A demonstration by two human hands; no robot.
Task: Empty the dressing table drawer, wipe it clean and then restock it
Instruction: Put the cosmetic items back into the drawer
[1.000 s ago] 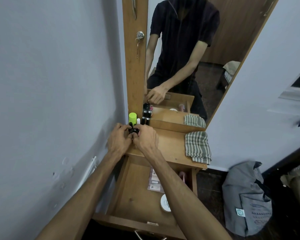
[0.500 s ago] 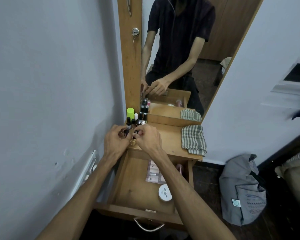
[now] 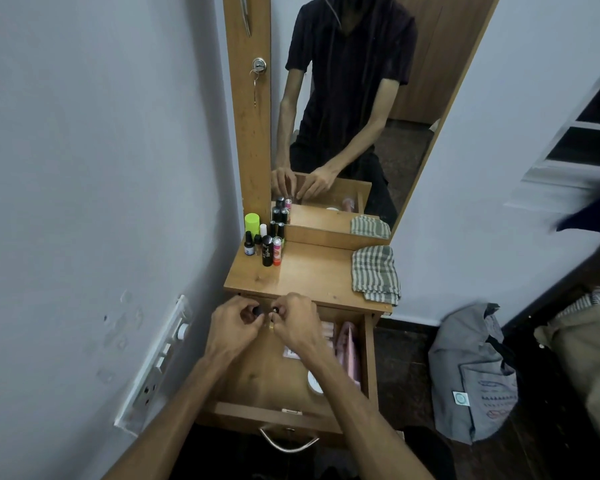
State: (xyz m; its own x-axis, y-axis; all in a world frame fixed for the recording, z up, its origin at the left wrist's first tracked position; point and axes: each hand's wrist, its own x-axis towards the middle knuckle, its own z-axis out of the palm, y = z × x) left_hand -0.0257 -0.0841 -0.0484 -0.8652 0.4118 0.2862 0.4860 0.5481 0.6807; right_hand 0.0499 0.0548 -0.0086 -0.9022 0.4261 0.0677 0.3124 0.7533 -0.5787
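Drawer (image 3: 257,382) pulled out lengthwise toward viewer, handle (image 3: 289,441) nearest.

My left hand (image 3: 234,325) and right hand (image 3: 297,323) meet knuckle to knuckle, fingers curled inward toward each other, both forearms reaching forward and converging from below. My left fingertips (image 3: 253,311) pinch a small dark item; my right fingertips (image 3: 278,310) pinch another just beside it. Both wrists are held level, backs of the hands turned up, thumbs tucked underneath and mostly hidden.
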